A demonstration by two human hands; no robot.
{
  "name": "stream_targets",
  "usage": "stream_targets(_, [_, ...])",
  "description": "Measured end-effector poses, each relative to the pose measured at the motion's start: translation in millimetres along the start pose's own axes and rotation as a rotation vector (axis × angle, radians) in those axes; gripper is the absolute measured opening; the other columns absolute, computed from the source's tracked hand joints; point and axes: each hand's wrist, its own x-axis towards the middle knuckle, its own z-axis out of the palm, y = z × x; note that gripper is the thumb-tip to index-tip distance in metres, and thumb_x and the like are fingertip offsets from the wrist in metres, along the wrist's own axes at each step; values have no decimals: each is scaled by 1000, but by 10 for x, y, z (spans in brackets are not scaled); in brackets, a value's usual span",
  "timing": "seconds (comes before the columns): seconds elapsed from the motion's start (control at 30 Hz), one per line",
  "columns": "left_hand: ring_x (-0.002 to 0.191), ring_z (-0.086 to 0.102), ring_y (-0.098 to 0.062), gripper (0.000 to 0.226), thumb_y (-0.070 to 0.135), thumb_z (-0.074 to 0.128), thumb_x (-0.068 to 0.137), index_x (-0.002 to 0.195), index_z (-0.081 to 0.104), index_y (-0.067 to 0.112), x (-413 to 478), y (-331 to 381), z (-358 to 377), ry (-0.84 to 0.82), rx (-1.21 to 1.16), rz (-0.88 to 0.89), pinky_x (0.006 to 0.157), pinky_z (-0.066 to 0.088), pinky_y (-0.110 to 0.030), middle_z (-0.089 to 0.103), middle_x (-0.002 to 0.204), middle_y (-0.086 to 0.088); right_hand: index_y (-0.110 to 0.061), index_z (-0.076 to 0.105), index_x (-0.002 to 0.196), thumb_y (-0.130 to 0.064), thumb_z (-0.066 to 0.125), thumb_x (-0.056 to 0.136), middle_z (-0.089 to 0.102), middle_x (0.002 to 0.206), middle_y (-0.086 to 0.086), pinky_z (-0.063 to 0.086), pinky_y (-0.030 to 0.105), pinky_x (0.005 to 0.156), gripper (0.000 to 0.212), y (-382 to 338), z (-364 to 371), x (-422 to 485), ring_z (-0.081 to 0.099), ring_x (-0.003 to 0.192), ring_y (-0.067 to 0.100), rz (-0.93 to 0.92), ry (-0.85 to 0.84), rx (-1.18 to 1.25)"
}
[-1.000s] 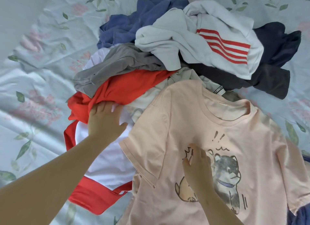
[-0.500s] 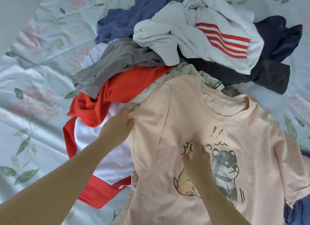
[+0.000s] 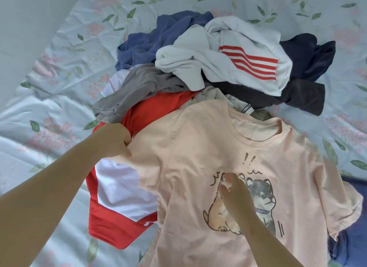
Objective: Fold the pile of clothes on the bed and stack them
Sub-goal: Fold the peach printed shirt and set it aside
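A peach T-shirt (image 3: 198, 147) with a cartoon dog print lies face up across the near side of the clothes pile. My left hand (image 3: 114, 140) grips the edge of its left sleeve, fingers curled into the fabric. My right hand (image 3: 232, 189) rests on the chest print, its fingers bent against the cloth. Behind it the pile holds a red and white garment (image 3: 123, 189), a grey one (image 3: 139, 87), a blue one (image 3: 158, 38), a white top with red stripes (image 3: 228, 54) and dark clothes (image 3: 297, 91).
The bed carries a pale blue floral sheet (image 3: 49, 117), wrinkled on the left side. Another blue garment (image 3: 355, 237) shows under the T-shirt at the lower right. A plain pale surface (image 3: 25, 28) fills the upper left corner.
My left hand left the red garment, moved right to the peach T-shirt's left sleeve and took hold of it, spreading it outward. My right hand stayed on the print.
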Motion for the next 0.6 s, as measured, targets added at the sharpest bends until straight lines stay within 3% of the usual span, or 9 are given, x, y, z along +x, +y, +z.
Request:
stream_targets(0.07, [79, 57, -17, 34, 43, 60, 80, 85, 69, 11, -19, 0, -6, -4, -112, -35, 68, 42, -23, 66, 85, -4, -24, 48, 124, -20, 45, 93, 50, 129, -2, 43, 33, 86, 32, -2, 3, -5, 53, 101, 17, -1, -9, -4])
stream_targets(0.2, [57, 39, -12, 19, 20, 55, 93, 77, 50, 10, -51, 91, 82, 73, -555, -115, 51, 29, -23, 45, 67, -1, -22, 49, 125, -20, 45, 94, 50, 129, -3, 42, 31, 82, 31, 10, 14, -19, 54, 100, 16, -1, -18, -7])
stream_targets(0.33, [60, 43, -15, 12, 21, 45, 97, 91, 45, 11, -44, 203, 165, 188, -393, -67, 49, 30, -22, 46, 67, -1, -22, 50, 124, -19, 45, 93, 51, 125, -4, 39, 29, 78, 31, 60, 17, -29, 54, 93, 14, -3, -28, -5])
stream_targets(0.4, [60, 47, -16, 10, 19, 50, 96, 92, 48, 10, -26, 322, 131, 200, -571, -72, 52, 38, -23, 50, 70, -3, -24, 51, 121, -18, 47, 92, 53, 122, -4, 40, 29, 79, 30, 88, 4, -24, 55, 96, 16, 6, -25, 36])
stream_targets(0.5, [45, 60, -17, 6, 12, 51, 96, 92, 50, 9, -66, 669, 57, -37, -1314, -158, 54, 58, -33, 55, 75, -11, -23, 52, 117, -15, 49, 91, 55, 117, -2, 41, 29, 82, 27, 123, -38, -8, 57, 95, 16, 15, -11, 93])
stream_targets(0.6, [59, 69, -21, 11, 20, 43, 100, 101, 48, 10, -98, 1091, 98, -325, -1637, -119, 62, 59, -39, 62, 81, -12, -25, 50, 109, -14, 49, 92, 55, 111, -4, 38, 27, 80, 21, 140, -96, 11, 56, 92, 13, 38, 5, 154])
